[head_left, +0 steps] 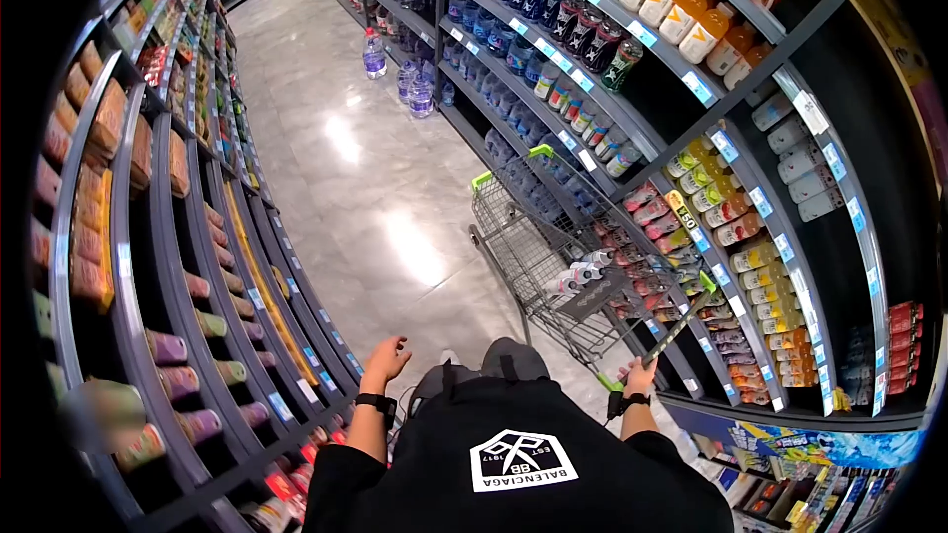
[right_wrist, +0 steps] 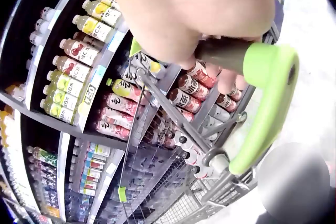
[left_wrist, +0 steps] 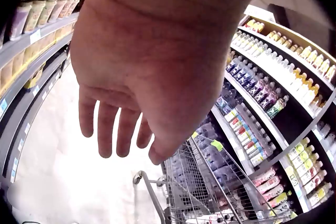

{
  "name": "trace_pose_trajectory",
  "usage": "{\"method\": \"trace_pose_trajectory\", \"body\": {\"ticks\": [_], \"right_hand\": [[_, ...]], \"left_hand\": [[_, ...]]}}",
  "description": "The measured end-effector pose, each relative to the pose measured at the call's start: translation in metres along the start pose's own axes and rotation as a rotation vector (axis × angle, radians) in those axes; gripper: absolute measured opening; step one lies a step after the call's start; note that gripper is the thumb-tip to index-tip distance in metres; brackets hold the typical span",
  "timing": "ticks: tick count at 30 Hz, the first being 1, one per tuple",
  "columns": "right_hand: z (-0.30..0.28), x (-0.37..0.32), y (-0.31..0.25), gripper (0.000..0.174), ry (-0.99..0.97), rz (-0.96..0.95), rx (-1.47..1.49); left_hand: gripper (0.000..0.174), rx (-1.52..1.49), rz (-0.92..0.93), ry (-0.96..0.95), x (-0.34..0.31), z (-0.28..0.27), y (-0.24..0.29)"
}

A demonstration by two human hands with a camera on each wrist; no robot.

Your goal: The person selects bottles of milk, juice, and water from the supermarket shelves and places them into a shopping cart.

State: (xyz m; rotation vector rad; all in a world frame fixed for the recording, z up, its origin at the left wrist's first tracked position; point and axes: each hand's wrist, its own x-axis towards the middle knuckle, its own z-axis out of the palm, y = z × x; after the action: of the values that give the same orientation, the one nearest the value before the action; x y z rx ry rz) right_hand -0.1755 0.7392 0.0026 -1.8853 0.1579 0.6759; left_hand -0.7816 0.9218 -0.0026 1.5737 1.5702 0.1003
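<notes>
My right hand (head_left: 638, 375) grips the handle bar (head_left: 681, 329) of a wire shopping cart (head_left: 538, 286) near one end. In the right wrist view its fingers wrap around the dark bar (right_wrist: 226, 55), beside the green end piece (right_wrist: 268, 119). Several bottles (head_left: 583, 276) with white and pink labels and dark caps lie inside the cart. My left hand (head_left: 387, 360) hangs in the air beside the left shelf, holding nothing. Its fingers (left_wrist: 126, 129) point down, slightly spread and relaxed, in the left wrist view.
Drink shelves (head_left: 592, 79) line the right side, close along the cart. On the left runs another shelf (head_left: 188, 266) with packaged food and cups. Large water bottles (head_left: 415, 94) stand on the aisle floor (head_left: 365, 178) ahead, near the right shelves.
</notes>
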Motion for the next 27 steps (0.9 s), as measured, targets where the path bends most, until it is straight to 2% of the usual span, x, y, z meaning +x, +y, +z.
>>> {"method": "trace_pose_trajectory", "body": {"ticks": [3,8,10,11,14,16,20,22,24,26,27], "right_hand": [[0.022,-0.003,-0.004,0.063,-0.003,-0.012,-0.031],[0.064,-0.016,-0.005,0.068,0.071,-0.018,0.070],[0.084,0.004,0.018,0.068,0.263,-0.162,-0.127],[0.085,0.037,0.061,0.070,0.508,-0.506,-0.513],[0.125,-0.037,-0.023,0.074,0.494,-0.065,-0.755],[0.133,-0.040,-0.020,0.078,0.517,-0.101,-0.747],[0.151,-0.045,-0.027,0.076,0.531,0.035,-0.769],[0.156,-0.047,-0.022,0.075,0.538,-0.068,-0.773],[0.164,-0.049,-0.023,0.076,0.553,-0.022,-0.762],[0.171,-0.048,-0.016,0.078,0.604,-0.153,-0.749],[0.174,-0.047,-0.017,0.082,0.586,-0.109,-0.730]], "left_hand": [[0.048,-0.106,0.012,0.030,0.026,-0.026,0.002],[0.050,-0.044,0.068,0.003,0.086,-0.054,0.037],[0.050,0.014,0.113,-0.008,0.119,-0.067,0.055],[0.050,0.012,0.125,-0.039,0.136,-0.072,0.063],[0.050,0.076,0.175,-0.115,0.185,-0.094,0.086],[0.051,0.152,0.219,-0.173,0.212,-0.118,0.109],[0.052,0.187,0.264,-0.226,0.274,-0.152,0.150],[0.051,0.290,0.318,-0.189,0.304,-0.162,0.160],[0.051,0.333,0.362,-0.221,0.326,-0.169,0.183],[0.051,0.329,0.422,-0.256,0.351,-0.169,0.205],[0.050,0.336,0.472,-0.276,0.361,-0.168,0.221]]}}
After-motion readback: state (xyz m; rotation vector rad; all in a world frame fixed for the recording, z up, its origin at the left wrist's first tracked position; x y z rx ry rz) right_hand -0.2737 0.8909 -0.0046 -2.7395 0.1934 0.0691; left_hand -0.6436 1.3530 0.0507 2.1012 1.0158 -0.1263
